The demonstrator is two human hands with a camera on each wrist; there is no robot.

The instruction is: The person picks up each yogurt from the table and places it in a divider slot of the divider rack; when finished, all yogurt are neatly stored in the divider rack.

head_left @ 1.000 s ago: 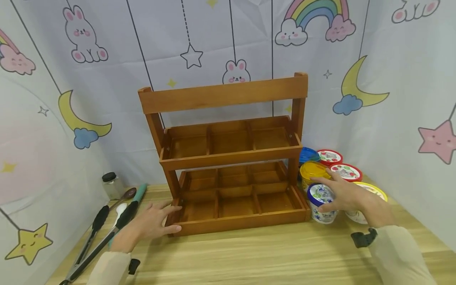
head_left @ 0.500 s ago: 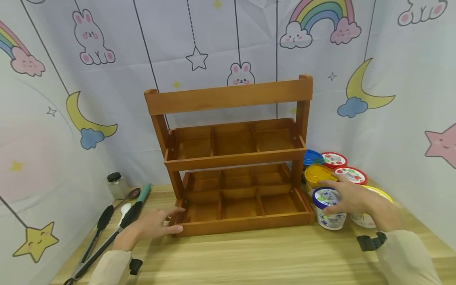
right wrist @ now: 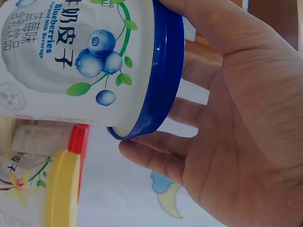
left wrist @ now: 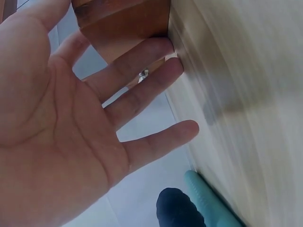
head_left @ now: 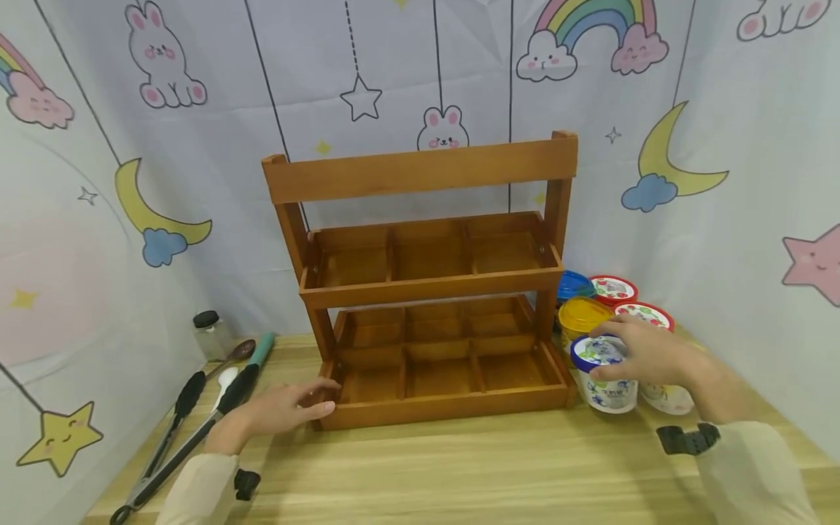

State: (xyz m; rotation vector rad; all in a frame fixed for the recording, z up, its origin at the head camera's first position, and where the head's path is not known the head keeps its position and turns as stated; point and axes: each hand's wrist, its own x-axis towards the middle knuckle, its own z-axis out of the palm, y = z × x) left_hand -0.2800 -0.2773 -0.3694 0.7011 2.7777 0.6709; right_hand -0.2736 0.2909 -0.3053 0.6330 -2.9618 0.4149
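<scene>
In the head view's lower right, your right hand (head_left: 646, 357) has its fingers curved round the blue lid (right wrist: 163, 80) of the blueberry milk-beverage tub (head_left: 612, 394), apparently for purchase, while your left hand (head_left: 278, 412), lower left, holds fingers apart beside the wooden compartment rack (head_left: 449, 409), seemingly to steady it, contact unconfirmed.

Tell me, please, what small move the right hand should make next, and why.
Probably the right hand should firm its hold on the blueberry tub: thumb and fingers curve round its lid, but the palm stands off it, and the yellow tub sits just behind.
</scene>
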